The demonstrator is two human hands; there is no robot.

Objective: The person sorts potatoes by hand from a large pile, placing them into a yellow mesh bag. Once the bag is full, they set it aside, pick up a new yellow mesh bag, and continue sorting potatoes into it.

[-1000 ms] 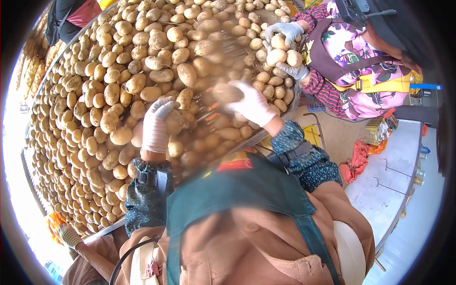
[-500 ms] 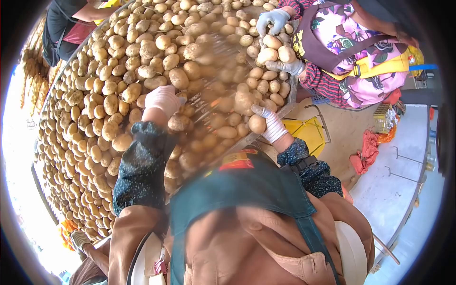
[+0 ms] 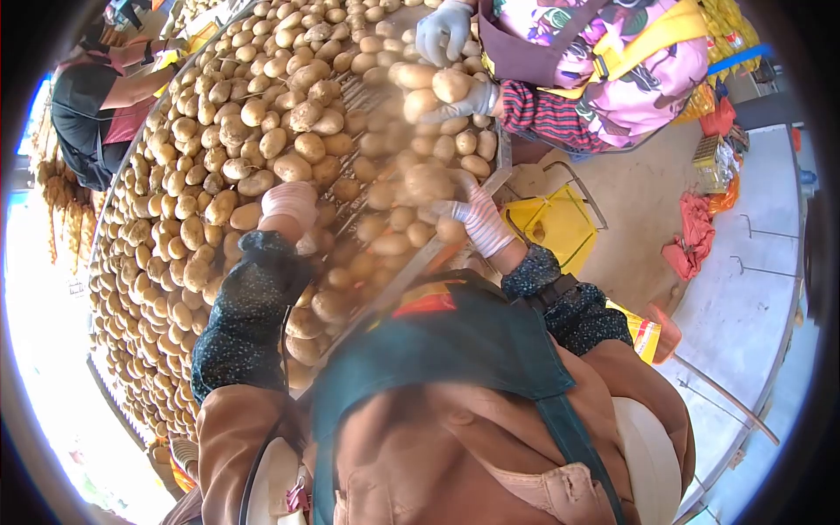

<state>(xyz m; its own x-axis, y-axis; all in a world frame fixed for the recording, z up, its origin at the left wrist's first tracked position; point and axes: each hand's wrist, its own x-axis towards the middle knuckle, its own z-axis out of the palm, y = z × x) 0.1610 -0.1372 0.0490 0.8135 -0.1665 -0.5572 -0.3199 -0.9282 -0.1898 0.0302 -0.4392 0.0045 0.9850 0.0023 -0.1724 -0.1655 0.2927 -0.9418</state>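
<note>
My left hand (image 3: 290, 210), in a pale pinkish glove, rests at the near side of a broad bed of potatoes (image 3: 273, 142). Its fingers curl down and are mostly hidden behind the back of the hand. My right hand (image 3: 483, 220), gloved the same way, is by the metal edge (image 3: 420, 262) of the sorting surface. Its fingers are round a small potato (image 3: 451, 231), and a larger potato (image 3: 429, 182) lies right at the fingertips. A smear on the lens blurs the potatoes between my hands.
Across the corner a co-worker's grey-gloved hand (image 3: 461, 101) holds several potatoes, the other glove (image 3: 444, 33) beside it. Another person (image 3: 87, 109) stands at the far left. A yellow seat (image 3: 547, 229) is right of the edge, and a pale tabletop (image 3: 744, 262) lies further right.
The view has shifted, so the co-worker sits higher and further left. My right hand's fingers have spread a little and the small potato has moved toward their tips. My left hand stays over the potatoes.
</note>
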